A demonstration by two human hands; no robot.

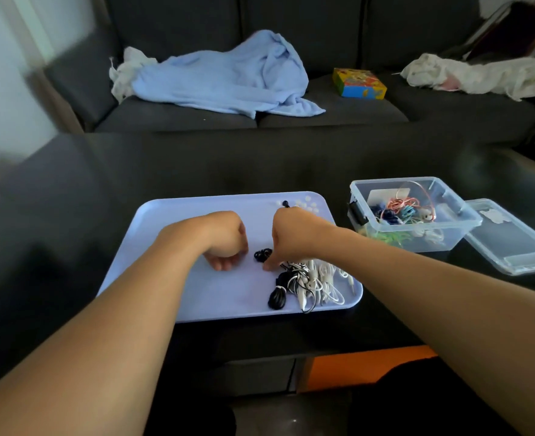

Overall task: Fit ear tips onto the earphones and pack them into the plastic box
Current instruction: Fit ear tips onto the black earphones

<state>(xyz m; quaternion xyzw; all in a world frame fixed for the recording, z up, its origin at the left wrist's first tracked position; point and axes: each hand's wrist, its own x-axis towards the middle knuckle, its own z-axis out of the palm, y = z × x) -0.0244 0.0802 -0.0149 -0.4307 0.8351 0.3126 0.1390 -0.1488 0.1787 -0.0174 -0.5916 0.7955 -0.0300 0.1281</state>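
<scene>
A home living room: dark sofa (pixel 291 42), rumpled blanket (pixel 228 77).

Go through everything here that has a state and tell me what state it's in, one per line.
Plastic box: open, cables inside.
Lid: off, beside the box.
Left hand: curled, contents hidden.
Right hand: fingertips down at the earphones.
Earphones: tangled on the tray.
Ear tips: loose.

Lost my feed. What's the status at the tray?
Left hand curled, resting on tray. Right hand on black earphones. Box open, lid beside it. Nothing blocking.
</scene>
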